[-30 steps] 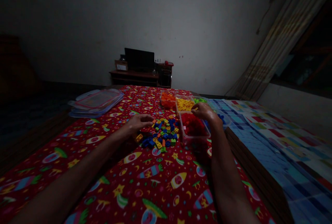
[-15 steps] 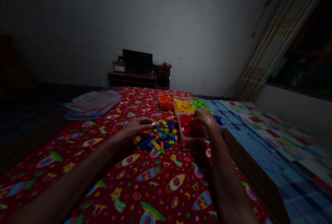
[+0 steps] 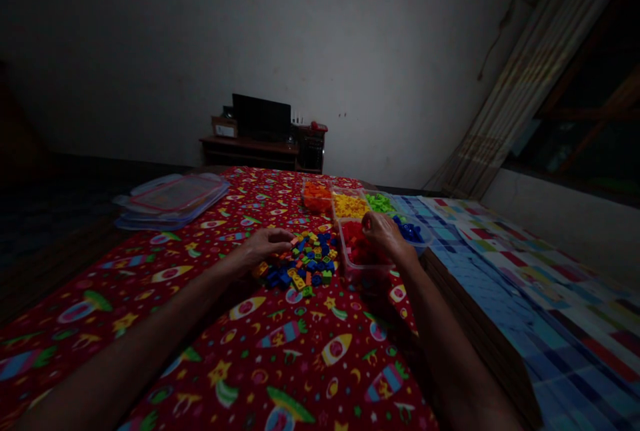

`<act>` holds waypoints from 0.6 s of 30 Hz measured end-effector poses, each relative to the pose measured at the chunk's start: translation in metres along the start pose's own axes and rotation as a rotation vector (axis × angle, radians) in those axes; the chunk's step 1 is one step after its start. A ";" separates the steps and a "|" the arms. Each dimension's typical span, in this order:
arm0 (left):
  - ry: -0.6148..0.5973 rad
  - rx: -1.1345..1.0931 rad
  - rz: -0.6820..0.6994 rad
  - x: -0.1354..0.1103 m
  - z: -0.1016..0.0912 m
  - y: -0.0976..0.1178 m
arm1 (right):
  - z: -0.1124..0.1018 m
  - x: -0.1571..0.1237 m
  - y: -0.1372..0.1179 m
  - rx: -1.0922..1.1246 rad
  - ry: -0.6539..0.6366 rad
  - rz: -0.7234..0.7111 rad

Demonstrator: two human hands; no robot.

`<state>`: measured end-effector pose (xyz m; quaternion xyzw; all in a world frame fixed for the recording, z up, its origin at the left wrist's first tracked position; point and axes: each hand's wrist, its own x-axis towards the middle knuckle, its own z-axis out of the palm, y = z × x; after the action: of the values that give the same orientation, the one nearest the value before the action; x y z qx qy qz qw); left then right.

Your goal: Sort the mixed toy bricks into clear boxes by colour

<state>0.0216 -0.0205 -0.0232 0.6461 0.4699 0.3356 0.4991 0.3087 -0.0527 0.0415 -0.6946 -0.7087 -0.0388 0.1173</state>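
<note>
Our right hand (image 3: 384, 236) drops back over the red tub (image 3: 363, 272) — left hand (image 3: 267, 244) stays beside it on the brick pile (image 3: 307, 264); we can't tell what either curled grip holds.

Both your arms stretch away from you, bare, and draw closer together toward the far end. Your left forearm (image 3: 165, 311) runs from the near left up toward the middle, wrist straight. Your left hand (image 3: 265, 244) is palm down with knuckles raised, fingers curled and tips pointing right; it is too dark to tell whether they pinch anything. Your right forearm (image 3: 440, 338) rises from the near right. Your right hand (image 3: 383, 234) sits slightly farther off than the left, palm down, its fingers bent downward and hidden behind its back. The hands do not touch.
</note>
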 end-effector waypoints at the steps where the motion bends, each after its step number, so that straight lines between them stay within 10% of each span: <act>1: 0.000 -0.001 0.002 0.001 0.000 -0.001 | 0.002 0.003 -0.001 0.011 0.013 -0.028; 18: 0.005 0.015 0.003 -0.001 0.000 0.000 | 0.020 0.024 0.012 0.025 -0.121 -0.130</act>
<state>0.0212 -0.0215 -0.0236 0.6496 0.4726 0.3344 0.4928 0.3182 -0.0249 0.0263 -0.6466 -0.7586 0.0048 0.0801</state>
